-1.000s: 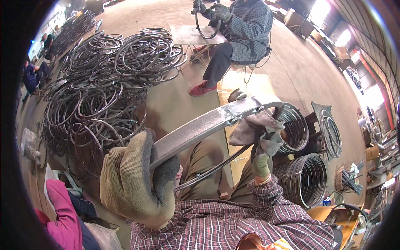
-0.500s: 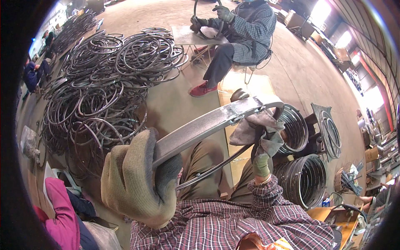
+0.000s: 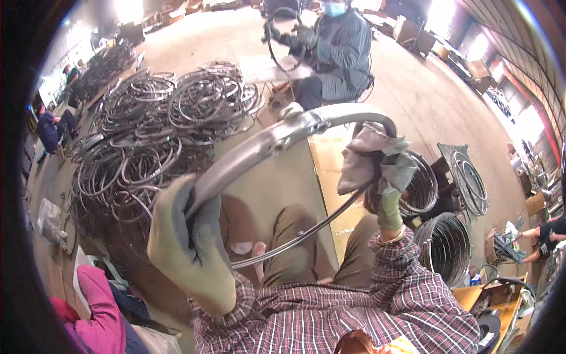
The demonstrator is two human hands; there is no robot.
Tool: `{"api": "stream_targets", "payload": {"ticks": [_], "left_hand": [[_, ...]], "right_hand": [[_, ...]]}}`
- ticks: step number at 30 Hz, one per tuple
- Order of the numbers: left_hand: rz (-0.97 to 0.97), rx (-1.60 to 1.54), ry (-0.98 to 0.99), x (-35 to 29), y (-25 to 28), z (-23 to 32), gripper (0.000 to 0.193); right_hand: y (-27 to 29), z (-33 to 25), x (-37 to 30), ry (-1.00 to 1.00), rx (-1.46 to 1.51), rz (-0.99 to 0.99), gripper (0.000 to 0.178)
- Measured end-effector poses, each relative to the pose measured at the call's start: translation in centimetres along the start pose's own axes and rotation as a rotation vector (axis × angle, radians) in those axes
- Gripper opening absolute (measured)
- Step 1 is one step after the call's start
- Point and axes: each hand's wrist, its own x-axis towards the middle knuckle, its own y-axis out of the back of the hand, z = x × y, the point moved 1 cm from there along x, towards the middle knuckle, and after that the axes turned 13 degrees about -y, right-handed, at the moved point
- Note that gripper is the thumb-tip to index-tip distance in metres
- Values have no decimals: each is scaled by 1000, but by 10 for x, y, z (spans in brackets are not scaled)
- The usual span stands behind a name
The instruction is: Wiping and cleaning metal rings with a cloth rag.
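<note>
A large metal hoop [image 3: 250, 152], smooth and grey with a joined section near its top, is held tilted up in front of my chest. My gloved left hand [image 3: 187, 245] is closed around its left side, the thumb on the inner side. At the hoop's right side my gloved right hand [image 3: 390, 203] is closed, with a crumpled grey cloth [image 3: 361, 164] between glove and metal. The cloth hides most of my right fingers. The hoop's lower edge passes above my knees.
To the left lies a big heap of metal hoops [image 3: 141, 118]. Stacked hoops [image 3: 445, 251] stand at my right, with more hoops on a board [image 3: 469, 180] beyond. Ahead sits a masked co-worker [image 3: 342, 53] holding a hoop at a small table [image 3: 250, 69]. Another person's pink sleeve [image 3: 103, 301] shows at lower left.
The hoop has turned in my hands and its joined part has shifted left and up. My left hand's grip has changed. The co-worker's hoop now stands more fully in view.
</note>
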Motion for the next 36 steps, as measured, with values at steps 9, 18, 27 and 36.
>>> {"api": "stream_targets", "payload": {"ticks": [9,18,27,36], "left_hand": [[-25,-87,304,-28,-4,8,18],[-38,-107,297,-76,-6,-28,17],[-1,-265,444,-60,6,-73,33],[-402,216,-455,23,-36,10,34]], "right_hand": [[-76,-131,10,782,-552,-89,28],[-35,-59,27,717,-863,107,35],[-30,16,41,241,-330,-50,54],[-84,-80,23,716,-587,-208,26]]}}
